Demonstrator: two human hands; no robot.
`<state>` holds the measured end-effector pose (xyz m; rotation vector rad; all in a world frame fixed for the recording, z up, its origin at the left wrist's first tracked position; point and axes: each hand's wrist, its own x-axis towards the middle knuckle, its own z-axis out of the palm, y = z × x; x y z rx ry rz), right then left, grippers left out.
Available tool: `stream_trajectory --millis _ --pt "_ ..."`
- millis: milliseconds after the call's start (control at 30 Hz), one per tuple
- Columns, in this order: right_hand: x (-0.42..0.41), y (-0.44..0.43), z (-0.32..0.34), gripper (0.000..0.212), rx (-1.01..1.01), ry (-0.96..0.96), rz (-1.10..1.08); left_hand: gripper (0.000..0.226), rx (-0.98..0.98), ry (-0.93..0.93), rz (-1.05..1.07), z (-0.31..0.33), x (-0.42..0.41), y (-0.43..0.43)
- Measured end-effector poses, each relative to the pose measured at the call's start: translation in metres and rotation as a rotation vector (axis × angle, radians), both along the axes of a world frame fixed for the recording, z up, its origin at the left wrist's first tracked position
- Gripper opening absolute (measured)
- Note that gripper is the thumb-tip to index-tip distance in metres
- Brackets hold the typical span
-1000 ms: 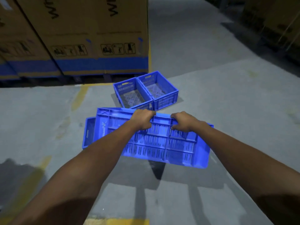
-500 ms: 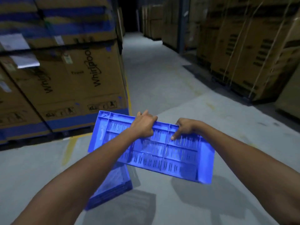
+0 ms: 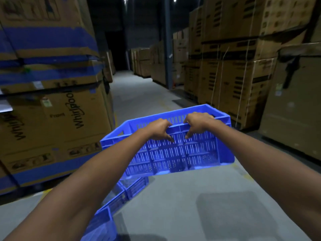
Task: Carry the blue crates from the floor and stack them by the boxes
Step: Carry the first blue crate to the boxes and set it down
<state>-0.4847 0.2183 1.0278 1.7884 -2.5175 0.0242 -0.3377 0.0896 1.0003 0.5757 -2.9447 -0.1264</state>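
Observation:
I hold a blue slotted crate (image 3: 196, 155) in the air in front of me, its open top facing up and away. My left hand (image 3: 159, 130) and my right hand (image 3: 197, 123) both grip its near rim, side by side, thumbs pressed on the near wall. Below it, more blue crates (image 3: 119, 199) lie on the floor, partly hidden by my left forearm. Tall cardboard boxes (image 3: 57, 122) with blue bands stand to the left.
A grey concrete aisle (image 3: 139, 91) runs ahead between stacks of cardboard boxes (image 3: 231, 87) on the right and left. A steel column (image 3: 167, 49) stands at mid right. A yellow floor line (image 3: 44, 193) shows by the left boxes.
The view has risen from the floor to the aisle. The crate has been lifted and turned from tilted bottom-up to upright, with both hands still on its rim.

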Motion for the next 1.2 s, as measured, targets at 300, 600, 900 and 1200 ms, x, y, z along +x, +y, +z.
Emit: stream_trajectory --millis 300,600,900,1200 --pt "-0.045 -0.029 0.013 0.057 0.007 0.015 -0.065 0.038 0.024 0.022 -0.108 0.008 -0.059 -0.047" --pt "-0.096 -0.1 0.004 0.049 -0.01 -0.011 -0.245 0.035 -0.04 0.004 -0.252 0.008 -0.137 -0.138" --pt "-0.181 -0.103 0.001 0.052 -0.06 0.042 -0.427 0.027 -0.095 0.008 -0.477 0.018 -0.251 -0.155" --pt "-0.316 -0.047 -0.015 0.05 -0.118 0.088 -0.551 0.028 -0.11 0.0 -0.64 0.008 -0.421 -0.112"
